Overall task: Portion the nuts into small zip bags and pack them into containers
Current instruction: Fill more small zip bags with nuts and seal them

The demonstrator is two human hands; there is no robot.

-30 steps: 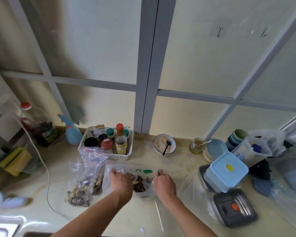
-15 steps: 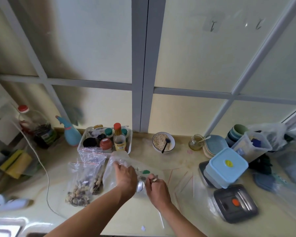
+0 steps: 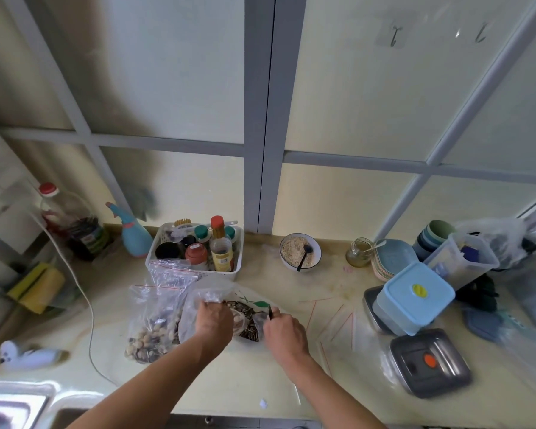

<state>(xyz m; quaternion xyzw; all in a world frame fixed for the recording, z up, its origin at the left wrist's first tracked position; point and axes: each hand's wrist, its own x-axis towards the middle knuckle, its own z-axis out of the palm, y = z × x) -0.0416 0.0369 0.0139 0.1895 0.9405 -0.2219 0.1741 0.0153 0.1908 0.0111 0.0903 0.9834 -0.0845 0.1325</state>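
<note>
A large clear plastic bag (image 3: 198,305) lies open at the middle of the counter, with striped seeds (image 3: 246,331) heaped at its mouth beside a green leaf print (image 3: 260,304). My left hand (image 3: 214,322) grips the crumpled rim of this bag. Just to its right, my right hand (image 3: 283,331) is closed on a thin dark spoon handle (image 3: 270,312), with the spoon's bowl hidden among the seeds. Two zip bags of mixed nuts (image 3: 152,335) lie to the left. Empty zip bags (image 3: 338,323) with red strips lie flat to the right.
A light blue lidded box (image 3: 415,300) sits on a metal tray, with a grey steel container (image 3: 430,363) in front of it and a clear tub (image 3: 464,261) behind. A white basket of bottles (image 3: 155,255) and a bowl of oats (image 3: 300,252) stand further back. A sink edge (image 3: 16,407) shows at the bottom left.
Half a second ago the spoon was lifted between my hands. My right hand has now lowered it into the seeds, while my left hand keeps hold of the bag rim.
</note>
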